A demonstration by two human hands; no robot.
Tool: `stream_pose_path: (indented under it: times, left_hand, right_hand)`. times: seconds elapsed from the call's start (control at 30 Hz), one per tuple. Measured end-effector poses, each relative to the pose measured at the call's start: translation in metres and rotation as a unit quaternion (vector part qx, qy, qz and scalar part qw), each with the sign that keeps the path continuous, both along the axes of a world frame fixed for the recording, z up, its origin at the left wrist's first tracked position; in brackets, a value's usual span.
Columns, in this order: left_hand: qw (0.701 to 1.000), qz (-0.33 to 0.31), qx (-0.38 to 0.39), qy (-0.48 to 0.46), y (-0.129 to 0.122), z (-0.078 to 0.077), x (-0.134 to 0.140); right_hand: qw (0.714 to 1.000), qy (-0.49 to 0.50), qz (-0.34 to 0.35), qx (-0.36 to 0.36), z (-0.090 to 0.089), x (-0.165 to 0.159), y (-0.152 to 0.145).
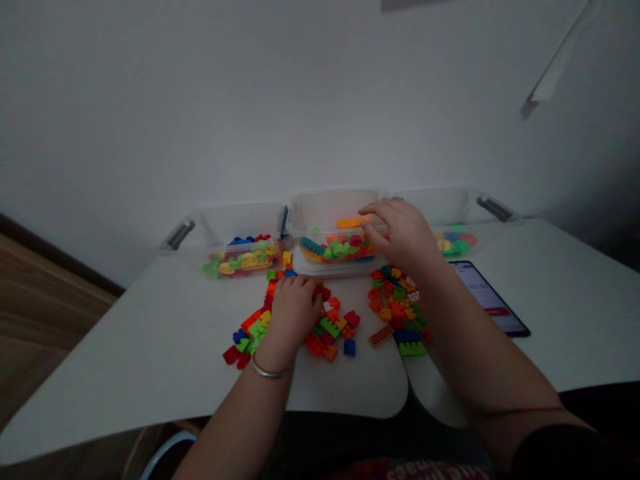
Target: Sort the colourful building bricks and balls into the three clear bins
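Observation:
My left hand [293, 307], with a bangle [270, 370] at the wrist, rests palm down over a loose pile of toy building bricks [330, 327]. Its fingers are slightly bent and apart, touching bricks; the palm side is hidden. Over the right side of the middle clear plastic box [333, 270] is my right hand [400, 233], thumb and forefinger apart. Beside those fingertips lies a long orange brick [350, 223], showing above the box's front rim. Green, red, yellow and teal pieces show through the box wall. A second pile of bricks [395, 303] sits below my right hand, partly behind the forearm.
A left clear box [220, 250] and a right clear box [480, 233] hold coloured pieces, with grey clips at their ends. A phone [487, 297] with a lit screen lies right of my forearm. The white table [175, 347] meets the wall behind the boxes.

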State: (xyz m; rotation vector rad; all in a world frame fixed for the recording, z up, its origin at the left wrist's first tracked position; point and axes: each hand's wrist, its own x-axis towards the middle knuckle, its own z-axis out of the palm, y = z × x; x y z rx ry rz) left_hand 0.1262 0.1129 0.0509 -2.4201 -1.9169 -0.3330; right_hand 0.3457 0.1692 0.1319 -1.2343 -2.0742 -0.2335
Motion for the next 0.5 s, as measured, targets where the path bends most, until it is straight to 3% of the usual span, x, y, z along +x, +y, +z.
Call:
stream_pose_path:
  times: [0.1,0.23,0.4,0.5]
  left_hand:
    - [1.000,0.005,-0.001,0.001,0.000,0.000,0.001]
    - [1.000,0.011,0.001,0.000,0.001,0.000,0.002]
    - [0.999,0.033,0.015,-0.026,0.001,0.000,0.002]
    - [0.999,0.044,0.015,-0.022,-0.001,0.001,0.002]
  right_hand:
    - [0.998,0.018,0.044,-0.039,0.005,-0.006,-0.011]
    - [0.982,-0.059,0.117,-0.139,0.002,-0.019,-0.019]
    - [0.922,-0.175,0.248,-0.240,-0.018,-0.043,-0.017]
    - [0.917,-0.234,0.227,-0.232,-0.034,-0.051,-0.016]
